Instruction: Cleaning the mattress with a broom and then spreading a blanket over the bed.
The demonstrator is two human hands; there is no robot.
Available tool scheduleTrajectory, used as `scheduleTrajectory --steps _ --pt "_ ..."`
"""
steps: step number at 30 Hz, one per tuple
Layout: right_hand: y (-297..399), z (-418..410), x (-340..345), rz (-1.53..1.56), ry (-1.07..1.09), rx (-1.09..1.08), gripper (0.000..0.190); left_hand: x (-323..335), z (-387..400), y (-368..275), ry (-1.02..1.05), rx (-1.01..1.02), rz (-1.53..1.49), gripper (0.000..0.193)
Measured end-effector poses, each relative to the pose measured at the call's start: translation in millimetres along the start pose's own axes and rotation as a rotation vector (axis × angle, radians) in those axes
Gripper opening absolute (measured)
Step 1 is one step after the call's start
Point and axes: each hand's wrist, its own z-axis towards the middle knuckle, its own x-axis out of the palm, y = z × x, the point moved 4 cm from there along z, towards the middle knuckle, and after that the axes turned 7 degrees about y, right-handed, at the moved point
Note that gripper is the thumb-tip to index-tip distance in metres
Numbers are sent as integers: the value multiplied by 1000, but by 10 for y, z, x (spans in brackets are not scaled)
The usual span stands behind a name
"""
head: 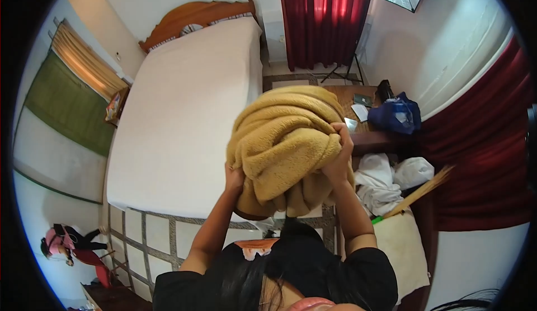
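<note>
A bulky, bundled mustard-yellow fleece blanket [285, 143] is held up in front of my chest. My left hand [234, 176] grips its lower left side, with the fingers partly hidden in the folds. On the right side, my right hand [340, 153] clutches the blanket with its fingers pressed into the cloth. Beyond and to the left stands a bed covered with a smooth pale sheet [180, 109], with a carved wooden headboard [197, 11] at its far end.
At right, a wooden table [335, 93] bears a blue bag [396, 114] and small items. Nearer lie white cloths [377, 181], a stick broom [419, 191] and a cream cushion [400, 248]. A tripod [350, 72] stands behind. Another person [63, 239] sits on a red chair [98, 267], lower left.
</note>
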Motion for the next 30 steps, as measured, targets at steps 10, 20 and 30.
scheduleTrajectory --steps 10,20,30 --pt "203 1555 1556 100 -64 -511 64 -1313 1094 -2453 -498 703 453 51" --pt "-1508 -757 3334 -321 554 -19 36 -4063 1053 -1084 -572 -118 1466 71" --pt "-1572 -2674 3879 -658 961 246 22 -4689 260 1280 75 -678 698 71"
